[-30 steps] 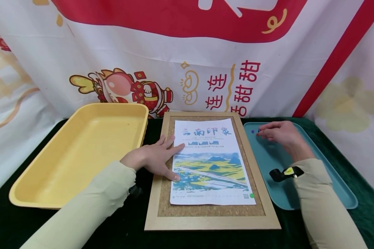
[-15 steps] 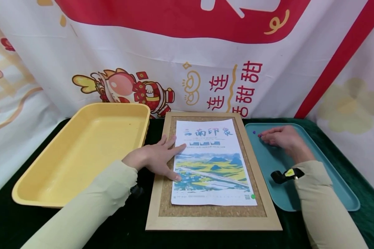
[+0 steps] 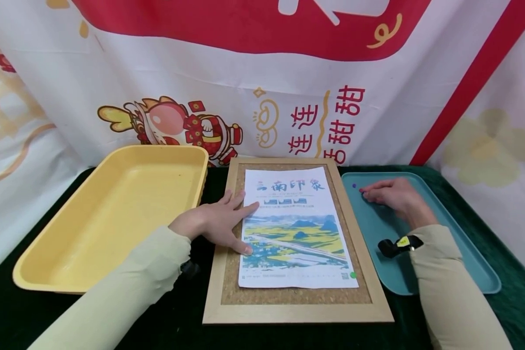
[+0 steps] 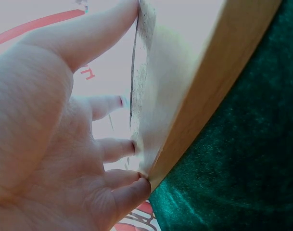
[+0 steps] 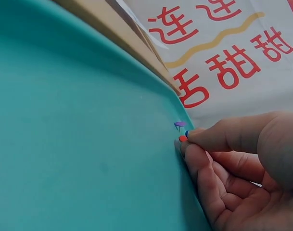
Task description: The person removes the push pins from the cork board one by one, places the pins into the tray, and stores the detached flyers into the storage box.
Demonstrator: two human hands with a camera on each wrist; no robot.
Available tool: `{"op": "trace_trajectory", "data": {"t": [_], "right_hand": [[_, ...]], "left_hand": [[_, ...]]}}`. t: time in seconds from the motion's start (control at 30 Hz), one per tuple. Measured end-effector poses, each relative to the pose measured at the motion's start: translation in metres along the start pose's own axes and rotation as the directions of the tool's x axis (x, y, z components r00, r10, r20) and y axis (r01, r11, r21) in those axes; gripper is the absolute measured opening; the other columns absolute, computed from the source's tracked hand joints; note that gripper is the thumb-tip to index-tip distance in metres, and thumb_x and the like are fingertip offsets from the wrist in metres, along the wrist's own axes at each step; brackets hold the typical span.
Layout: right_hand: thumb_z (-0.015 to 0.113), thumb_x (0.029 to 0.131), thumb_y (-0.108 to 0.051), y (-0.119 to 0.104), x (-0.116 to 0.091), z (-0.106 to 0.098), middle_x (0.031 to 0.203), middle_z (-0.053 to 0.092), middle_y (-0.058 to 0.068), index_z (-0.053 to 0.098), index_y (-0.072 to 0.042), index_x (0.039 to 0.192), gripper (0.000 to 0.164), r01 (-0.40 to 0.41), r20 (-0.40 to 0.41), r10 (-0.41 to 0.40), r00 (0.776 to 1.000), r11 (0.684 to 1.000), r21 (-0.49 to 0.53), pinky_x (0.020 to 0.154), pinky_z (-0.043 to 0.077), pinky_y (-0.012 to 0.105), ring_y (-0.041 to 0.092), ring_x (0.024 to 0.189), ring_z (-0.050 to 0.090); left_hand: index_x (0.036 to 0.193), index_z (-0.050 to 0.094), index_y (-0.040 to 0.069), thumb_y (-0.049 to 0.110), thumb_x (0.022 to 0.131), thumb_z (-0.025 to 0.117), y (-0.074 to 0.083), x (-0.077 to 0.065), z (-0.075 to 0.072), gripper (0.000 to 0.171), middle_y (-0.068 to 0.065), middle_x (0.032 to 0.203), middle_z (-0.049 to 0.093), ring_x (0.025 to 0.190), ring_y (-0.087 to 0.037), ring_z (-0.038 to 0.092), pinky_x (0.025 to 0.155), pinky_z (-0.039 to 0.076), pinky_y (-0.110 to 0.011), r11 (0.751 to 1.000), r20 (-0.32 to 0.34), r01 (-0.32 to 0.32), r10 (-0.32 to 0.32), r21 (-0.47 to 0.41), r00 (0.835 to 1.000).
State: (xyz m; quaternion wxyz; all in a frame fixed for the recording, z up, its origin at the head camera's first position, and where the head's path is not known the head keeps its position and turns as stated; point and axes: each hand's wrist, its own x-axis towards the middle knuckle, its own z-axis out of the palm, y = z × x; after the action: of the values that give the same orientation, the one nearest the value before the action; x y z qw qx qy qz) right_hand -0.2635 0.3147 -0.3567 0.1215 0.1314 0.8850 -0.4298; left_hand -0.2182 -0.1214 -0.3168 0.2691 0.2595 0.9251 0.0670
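Observation:
A poster (image 3: 295, 233) with a landscape picture lies on a wood-framed cork board (image 3: 297, 297), and a green thumbtack (image 3: 353, 275) sits at its lower right corner. My left hand (image 3: 218, 223) rests with spread fingers on the board's left side and the poster's edge; the left wrist view shows its fingers along the frame. Over the far left part of the blue-green tray (image 3: 402, 233), the thumb and index finger of my right hand (image 3: 404, 199) pinch at a blue thumbtack (image 5: 187, 134). A red thumbtack (image 5: 183, 138) shows against those fingertips, and a purple thumbtack (image 5: 180, 125) is just beyond.
To the left stands a deep yellow tray (image 3: 113, 228). A dark green cloth (image 3: 170, 316) covers the table. Behind hangs a white and red printed curtain (image 3: 245, 73). The cork board lies between the two trays.
My right fingers have shifted slightly within the tray, and the red thumbtack seen at their tips earlier no longer shows in the head view. The left hand stays on the board.

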Motion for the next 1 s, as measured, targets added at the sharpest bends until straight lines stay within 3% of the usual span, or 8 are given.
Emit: {"op": "trace_trajectory", "data": {"t": [0.53,1.0], "right_hand": [[0.061,0.108,-0.032,0.001,-0.004,0.001,0.151,0.055,0.021,0.062,-0.007,0.148,0.047,0.013,-0.005,-0.013,1.0,0.999,-0.047,0.097,0.045,0.036,0.032,0.122,0.049],[0.06,0.109,-0.033,0.003,-0.009,-0.001,0.159,0.052,0.02,0.059,-0.006,0.149,0.047,0.031,0.035,-0.031,0.999,0.999,-0.011,0.111,0.044,0.046,0.034,0.132,0.048]], "left_hand": [[0.173,0.011,0.032,0.066,0.091,0.074,0.0,0.002,0.0,0.108,-0.012,0.18,-0.011,0.165,-0.044,-0.013,0.128,0.017,-0.069,1.0,0.0,-0.005,0.005,-0.002,1.0],[0.173,0.012,0.031,0.064,0.092,0.074,0.001,0.001,0.0,0.108,-0.013,0.18,-0.011,0.165,-0.044,-0.013,0.129,0.017,-0.069,1.0,0.002,-0.013,0.013,-0.009,1.0]]}}
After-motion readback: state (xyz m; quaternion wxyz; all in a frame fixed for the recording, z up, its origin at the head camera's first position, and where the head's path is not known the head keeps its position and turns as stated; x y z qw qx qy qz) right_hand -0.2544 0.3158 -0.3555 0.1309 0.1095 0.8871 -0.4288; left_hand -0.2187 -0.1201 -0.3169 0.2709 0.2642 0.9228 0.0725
